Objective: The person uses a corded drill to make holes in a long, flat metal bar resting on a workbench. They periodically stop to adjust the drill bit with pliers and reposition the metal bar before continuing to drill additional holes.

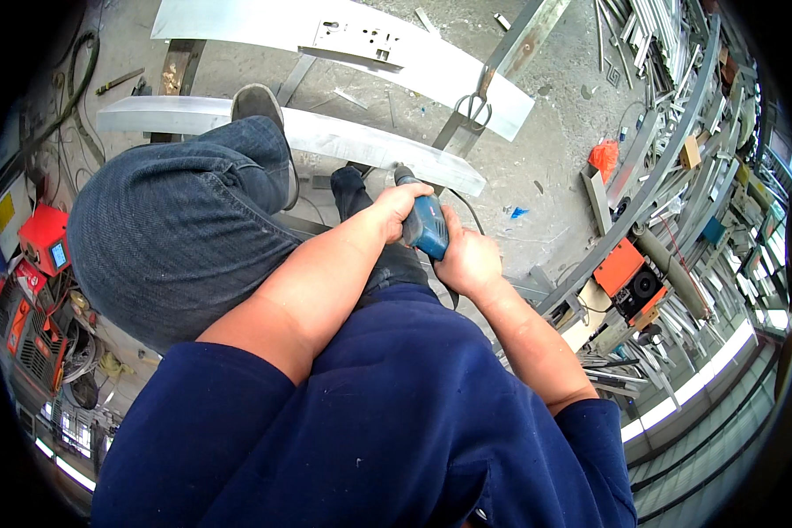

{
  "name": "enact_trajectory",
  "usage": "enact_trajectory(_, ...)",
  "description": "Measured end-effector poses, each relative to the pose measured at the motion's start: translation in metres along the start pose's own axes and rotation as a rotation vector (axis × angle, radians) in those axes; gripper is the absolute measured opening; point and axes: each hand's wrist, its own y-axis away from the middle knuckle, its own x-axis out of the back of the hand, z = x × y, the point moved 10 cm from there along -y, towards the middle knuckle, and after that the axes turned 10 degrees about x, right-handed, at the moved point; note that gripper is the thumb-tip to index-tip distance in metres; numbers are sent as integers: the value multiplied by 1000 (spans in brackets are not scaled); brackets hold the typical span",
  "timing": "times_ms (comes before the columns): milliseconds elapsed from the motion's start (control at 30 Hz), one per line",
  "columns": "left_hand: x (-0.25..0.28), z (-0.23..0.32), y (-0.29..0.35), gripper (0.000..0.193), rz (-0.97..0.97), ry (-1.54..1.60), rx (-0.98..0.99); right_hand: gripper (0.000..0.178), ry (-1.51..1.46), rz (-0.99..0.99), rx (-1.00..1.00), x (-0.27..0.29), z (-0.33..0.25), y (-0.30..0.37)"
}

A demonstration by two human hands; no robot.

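Both my hands are on a blue power drill [426,227] with a black cord, held between my legs. My left hand [398,211] wraps the front of its body, and my right hand [468,260] grips the rear end. The drill's nose points away from me at the near long edge of a silvery metal bar [343,134]; whether its tip touches the metal is too small to tell. My left shoe [259,104] rests on that bar. Beyond lies a pale metal panel [264,25] with cut-outs near its middle. Black-handled scissors [475,104] lie at the panel's right part.
Steel supports [537,35] run beneath the panel and bar. A hammer [120,81] lies far left on the floor. An orange-red machine [44,239] stands at left, another orange machine [620,273] at right. Heaped metal offcuts [660,35] and an orange bag [604,160] fill the right side.
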Motion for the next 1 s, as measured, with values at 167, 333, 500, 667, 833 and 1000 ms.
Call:
enact_trajectory(167, -2, -1, 3, 43, -5, 11, 4, 81, -15, -16, -8, -3, -1, 2)
enact_trajectory(333, -5, 0, 5, 40, -20, 37, 15, 84, 3, -51, -2, 0, 1, -2)
enact_trajectory(500, -13, 3, 15, 37, -15, 52, 35, 82, 13, -6, 19, 9, 5, -5)
enact_trajectory(667, -20, 4, 17, 36, -41, 79, 50, 81, 11, -12, 27, 18, 9, -9)
enact_trajectory(833, -23, 8, 18, 33, -31, 103, 30, 80, -4, -8, 39, 27, 8, -10)
enact_trajectory(1000, -22, 11, 12, 33, -13, 74, 17, 79, -10, -18, 26, 30, 11, -13)
